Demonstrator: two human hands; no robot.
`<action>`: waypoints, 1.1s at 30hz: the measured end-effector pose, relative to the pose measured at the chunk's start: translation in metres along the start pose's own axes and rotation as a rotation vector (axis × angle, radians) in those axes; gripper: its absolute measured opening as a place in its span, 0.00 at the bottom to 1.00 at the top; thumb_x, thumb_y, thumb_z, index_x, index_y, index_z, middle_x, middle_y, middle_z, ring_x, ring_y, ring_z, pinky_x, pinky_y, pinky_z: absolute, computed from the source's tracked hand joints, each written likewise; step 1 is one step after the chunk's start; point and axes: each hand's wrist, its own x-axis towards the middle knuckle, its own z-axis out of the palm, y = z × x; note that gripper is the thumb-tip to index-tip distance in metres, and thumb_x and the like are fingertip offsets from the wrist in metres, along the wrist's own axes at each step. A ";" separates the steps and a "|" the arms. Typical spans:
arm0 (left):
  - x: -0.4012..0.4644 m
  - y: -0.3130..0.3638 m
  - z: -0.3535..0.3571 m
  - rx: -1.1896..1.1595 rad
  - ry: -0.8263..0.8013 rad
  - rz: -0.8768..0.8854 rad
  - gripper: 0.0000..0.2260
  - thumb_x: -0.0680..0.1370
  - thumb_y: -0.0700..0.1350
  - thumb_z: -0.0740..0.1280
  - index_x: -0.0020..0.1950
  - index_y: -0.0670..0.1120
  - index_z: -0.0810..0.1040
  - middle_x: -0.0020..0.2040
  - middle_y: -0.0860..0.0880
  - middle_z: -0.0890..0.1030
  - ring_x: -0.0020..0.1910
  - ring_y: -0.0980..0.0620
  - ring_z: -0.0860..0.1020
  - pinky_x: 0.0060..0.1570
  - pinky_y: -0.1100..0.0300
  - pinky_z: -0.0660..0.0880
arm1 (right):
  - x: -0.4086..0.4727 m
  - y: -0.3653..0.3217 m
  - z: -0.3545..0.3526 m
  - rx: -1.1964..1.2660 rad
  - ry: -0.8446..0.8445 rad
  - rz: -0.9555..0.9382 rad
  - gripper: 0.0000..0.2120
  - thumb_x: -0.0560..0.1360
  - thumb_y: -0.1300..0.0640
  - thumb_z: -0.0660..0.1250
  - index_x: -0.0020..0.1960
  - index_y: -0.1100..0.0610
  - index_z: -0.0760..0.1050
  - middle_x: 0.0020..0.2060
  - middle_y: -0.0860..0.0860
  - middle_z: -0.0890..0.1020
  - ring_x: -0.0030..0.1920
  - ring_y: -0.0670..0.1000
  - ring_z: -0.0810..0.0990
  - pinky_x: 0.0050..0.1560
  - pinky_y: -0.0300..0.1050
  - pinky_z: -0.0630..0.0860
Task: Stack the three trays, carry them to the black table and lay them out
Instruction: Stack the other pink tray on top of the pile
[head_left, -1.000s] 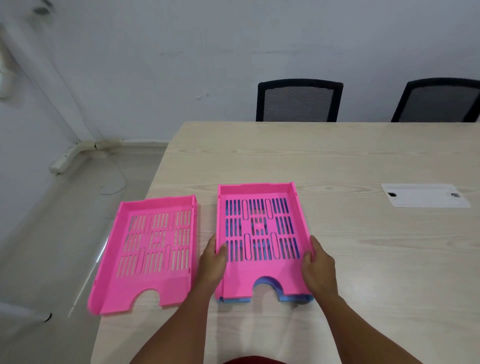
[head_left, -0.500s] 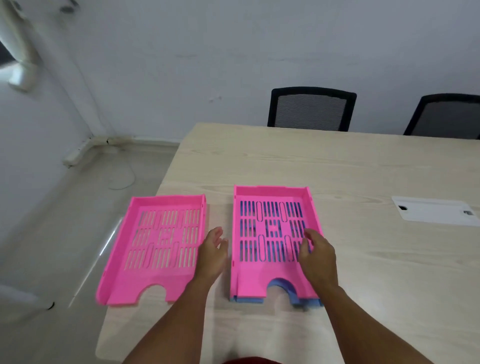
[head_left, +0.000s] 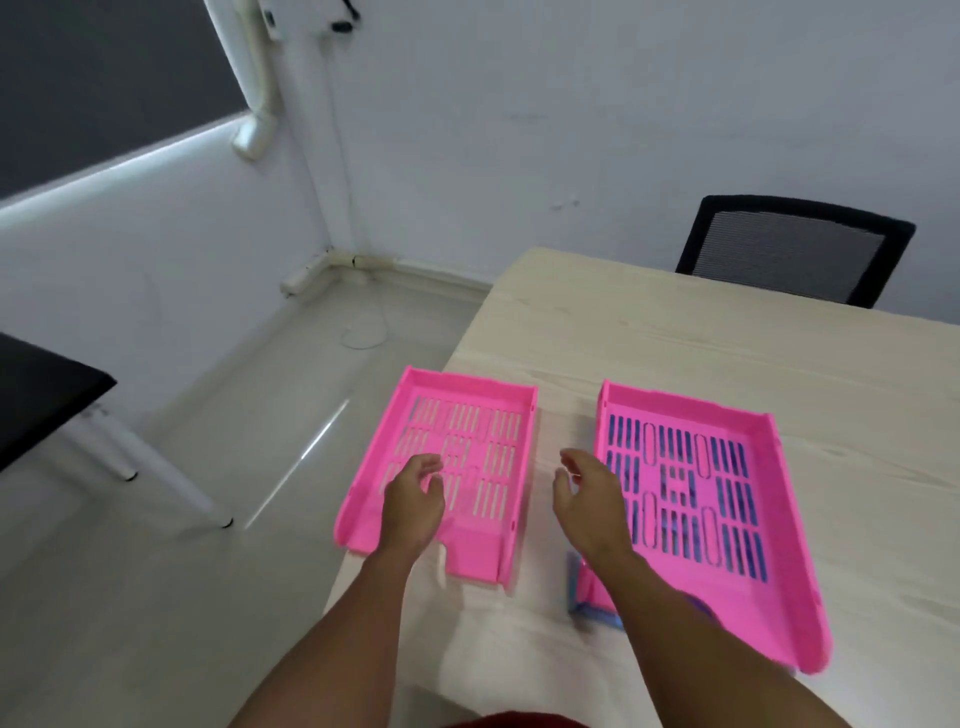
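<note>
On the pale wooden table (head_left: 701, 343) lie two pink slotted trays. The right pink tray (head_left: 769, 525) sits on a blue tray (head_left: 582, 597), which shows only at its near-left corner and through the slots. The single left pink tray (head_left: 498, 415) lies at the table's left edge. My left hand (head_left: 415, 504) hovers over that tray, fingers apart and empty. My right hand (head_left: 587, 499) is in the gap between the trays, open and holding nothing. The black table (head_left: 36, 400) stands at the far left.
A black mesh chair (head_left: 789, 249) stands behind the wooden table. The black table has white legs (head_left: 171, 493) on the shiny floor. A white cable (head_left: 363, 332) lies coiled on the floor near the wall corner.
Both hands have let go of the stacked pink-on-blue trays and moved left toward the single pink tray. The view has swung left, bringing the black table into sight.
</note>
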 end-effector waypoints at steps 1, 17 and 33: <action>0.003 -0.005 -0.008 0.023 0.028 -0.004 0.13 0.78 0.33 0.63 0.61 0.41 0.78 0.58 0.46 0.82 0.61 0.47 0.79 0.62 0.59 0.71 | 0.000 -0.005 0.010 0.008 -0.033 0.013 0.17 0.78 0.63 0.64 0.66 0.64 0.75 0.61 0.59 0.80 0.61 0.58 0.78 0.65 0.56 0.74; 0.033 -0.075 -0.065 0.317 0.003 -0.306 0.26 0.77 0.42 0.67 0.74 0.39 0.67 0.68 0.36 0.70 0.62 0.36 0.76 0.61 0.49 0.73 | -0.035 -0.010 0.085 0.147 -0.159 0.432 0.16 0.76 0.64 0.68 0.63 0.56 0.74 0.56 0.54 0.82 0.52 0.54 0.81 0.57 0.53 0.80; 0.033 -0.070 -0.069 0.015 0.053 -0.232 0.04 0.82 0.40 0.58 0.52 0.42 0.71 0.47 0.43 0.79 0.47 0.41 0.79 0.42 0.53 0.73 | -0.026 -0.028 0.073 0.016 0.157 0.295 0.19 0.79 0.69 0.60 0.68 0.62 0.73 0.51 0.52 0.72 0.43 0.44 0.74 0.47 0.26 0.70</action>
